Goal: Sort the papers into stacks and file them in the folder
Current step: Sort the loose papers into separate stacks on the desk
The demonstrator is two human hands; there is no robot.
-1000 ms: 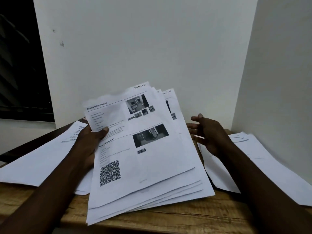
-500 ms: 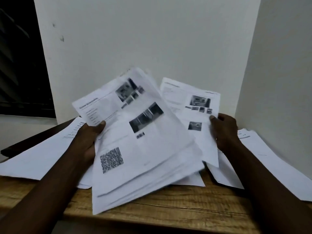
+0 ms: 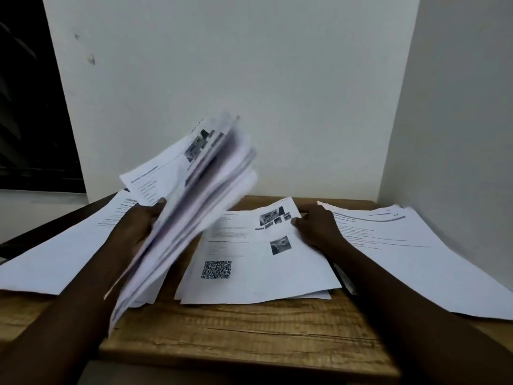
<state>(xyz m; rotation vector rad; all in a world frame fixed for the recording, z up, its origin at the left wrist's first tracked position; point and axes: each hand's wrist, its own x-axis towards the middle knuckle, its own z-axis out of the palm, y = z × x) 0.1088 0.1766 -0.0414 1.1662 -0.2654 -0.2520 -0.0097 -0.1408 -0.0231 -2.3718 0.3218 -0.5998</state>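
Observation:
My left hand (image 3: 138, 226) grips a thick bundle of printed papers (image 3: 191, 201), tilted up on its edge above the table and blurred by motion. My right hand (image 3: 316, 227) holds the right edge of a printed sheet (image 3: 258, 257) with photos and a QR code, which lies on a small stack in the middle of the table. A stack of text pages (image 3: 61, 251) lies at the left. Another stack of text pages (image 3: 410, 251) lies at the right. No folder is in view.
The wooden table (image 3: 249, 340) stands in a corner between a white back wall (image 3: 236, 79) and a white right wall (image 3: 458, 120). A dark window (image 3: 27, 107) is at the far left. The table's front edge is close to me.
My right hand has pulled one sheet from the bundle and brought it down onto the middle stack. My left hand has tipped the bundle up to the left.

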